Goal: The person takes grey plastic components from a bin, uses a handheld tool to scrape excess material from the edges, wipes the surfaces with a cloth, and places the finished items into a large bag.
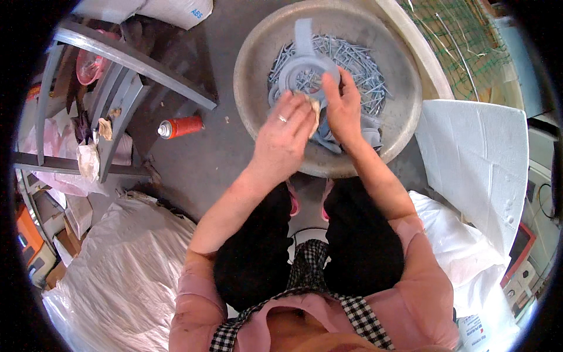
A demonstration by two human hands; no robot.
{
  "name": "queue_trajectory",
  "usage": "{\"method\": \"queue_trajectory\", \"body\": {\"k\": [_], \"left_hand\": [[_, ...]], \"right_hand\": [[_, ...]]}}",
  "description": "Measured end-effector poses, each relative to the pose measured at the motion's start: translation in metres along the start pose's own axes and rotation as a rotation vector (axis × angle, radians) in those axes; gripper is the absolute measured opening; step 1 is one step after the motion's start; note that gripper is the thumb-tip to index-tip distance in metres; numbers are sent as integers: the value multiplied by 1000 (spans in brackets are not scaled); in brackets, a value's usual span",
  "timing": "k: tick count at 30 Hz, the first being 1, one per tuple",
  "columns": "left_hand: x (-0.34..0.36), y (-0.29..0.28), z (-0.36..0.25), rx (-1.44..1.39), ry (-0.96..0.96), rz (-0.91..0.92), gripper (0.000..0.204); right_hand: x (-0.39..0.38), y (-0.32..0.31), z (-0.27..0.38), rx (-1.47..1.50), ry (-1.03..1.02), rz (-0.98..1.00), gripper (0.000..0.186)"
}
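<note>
A grey ring-shaped plastic part [287,78] with a flat tab sticking out away from me is held over a wide basin [249,76]. My right hand [343,111] grips the ring's right side, thumb and fingers closed on it. At the ring's near edge, my left hand [284,132] is closed on a beige cloth [315,110], pressed near the part. Its fingertips are partly hidden by the cloth and the ring. Below lie many thin grey plastic sticks [355,61]. More grey curved pieces [369,136] rest in the basin's near right side.
A red spray can [180,127] lies on the floor to the left, near a grey metal frame [135,61]. White foam board [469,158] leans at the right. Large pale plastic sacks [129,264] flank me. Green netting [451,41] is at the far right.
</note>
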State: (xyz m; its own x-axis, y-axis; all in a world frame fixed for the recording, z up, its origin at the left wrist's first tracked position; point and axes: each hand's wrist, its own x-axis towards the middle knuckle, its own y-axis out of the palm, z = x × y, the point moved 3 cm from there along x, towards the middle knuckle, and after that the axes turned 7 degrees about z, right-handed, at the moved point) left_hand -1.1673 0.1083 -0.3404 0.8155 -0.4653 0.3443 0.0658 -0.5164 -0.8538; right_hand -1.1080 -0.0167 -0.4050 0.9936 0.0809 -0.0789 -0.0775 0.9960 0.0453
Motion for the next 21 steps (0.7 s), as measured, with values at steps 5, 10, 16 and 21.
{"method": "queue_trajectory", "body": {"k": [5, 10, 16, 21], "left_hand": [[-1, -18, 10, -472, -179, 196, 24], [-8, -52, 32, -29, -207, -438, 31], [4, -37, -3, 209, 79, -113, 32], [3, -46, 52, 83, -146, -282, 30]], "right_hand": [[-6, -4, -4, 53, -17, 157, 54], [-5, -15, -13, 152, -6, 301, 61], [-7, -24, -21, 137, -83, 435, 64], [-11, -37, -17, 196, -13, 587, 57]]}}
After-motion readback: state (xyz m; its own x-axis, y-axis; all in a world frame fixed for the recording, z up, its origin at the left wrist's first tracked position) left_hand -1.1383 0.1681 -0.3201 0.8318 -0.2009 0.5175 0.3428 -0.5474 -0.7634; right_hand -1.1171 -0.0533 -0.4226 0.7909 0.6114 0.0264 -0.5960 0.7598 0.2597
